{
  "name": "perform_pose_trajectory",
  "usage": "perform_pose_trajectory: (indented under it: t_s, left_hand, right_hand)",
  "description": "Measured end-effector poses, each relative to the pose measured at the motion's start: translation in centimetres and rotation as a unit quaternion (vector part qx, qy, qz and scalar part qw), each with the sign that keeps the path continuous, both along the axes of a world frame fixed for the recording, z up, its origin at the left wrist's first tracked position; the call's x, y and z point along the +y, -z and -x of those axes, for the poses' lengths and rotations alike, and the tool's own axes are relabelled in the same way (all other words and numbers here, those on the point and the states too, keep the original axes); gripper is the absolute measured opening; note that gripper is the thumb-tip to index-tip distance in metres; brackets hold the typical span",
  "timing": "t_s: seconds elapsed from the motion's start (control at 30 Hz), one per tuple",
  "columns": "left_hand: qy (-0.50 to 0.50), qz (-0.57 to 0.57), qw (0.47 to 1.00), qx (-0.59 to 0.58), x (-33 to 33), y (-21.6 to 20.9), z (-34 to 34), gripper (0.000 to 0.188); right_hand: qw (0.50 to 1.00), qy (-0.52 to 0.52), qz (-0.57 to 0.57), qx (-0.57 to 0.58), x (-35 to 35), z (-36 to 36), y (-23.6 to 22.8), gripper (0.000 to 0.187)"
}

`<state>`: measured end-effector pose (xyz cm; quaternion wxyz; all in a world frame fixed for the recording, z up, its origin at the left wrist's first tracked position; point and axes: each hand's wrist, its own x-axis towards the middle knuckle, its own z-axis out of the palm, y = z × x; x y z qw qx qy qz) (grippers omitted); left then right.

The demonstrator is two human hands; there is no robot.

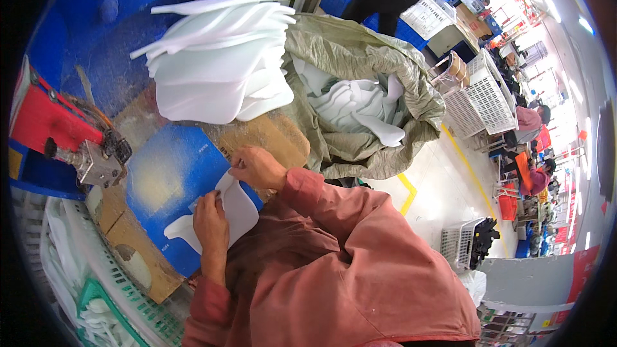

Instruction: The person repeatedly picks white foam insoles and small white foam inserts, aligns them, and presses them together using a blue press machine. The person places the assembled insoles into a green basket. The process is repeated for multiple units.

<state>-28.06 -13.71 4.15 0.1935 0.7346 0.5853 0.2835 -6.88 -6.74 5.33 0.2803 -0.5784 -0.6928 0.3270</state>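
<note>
So, right hand (260, 167) pinches curved white foam-like sheet (240, 212); left hand (211, 223) on it, grip unclear; uneven pull could crease it.

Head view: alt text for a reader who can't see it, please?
A person's left hand and right hand hold a curved white piece over a blue sheet. Beyond is a stack of white pieces, with an open sack of more to its right.

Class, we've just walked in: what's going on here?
Someone in a reddish jacket handles a white piece with both hands: the left hand lies over it, the right hand is at its far end. It is partly over a blue sheet. Beyond stands a stack of similar pieces, left of an open sack holding more.
</note>
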Motion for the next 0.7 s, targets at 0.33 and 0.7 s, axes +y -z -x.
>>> perform_pose_trajectory:
  t_s: [0.33,0.7]
  left_hand:
    - [-0.033,0.132,0.97,-0.203,-0.2,0.9,2.4,0.033]
    - [0.103,-0.102,0.983,0.114,-0.3,-2.3,3.4,0.058]
  right_hand:
    - [0.977,-0.107,0.185,0.012,2.2,2.4,0.3,0.035]
    - [0.974,-0.192,-0.103,0.064,-1.5,2.3,-0.8,0.024]
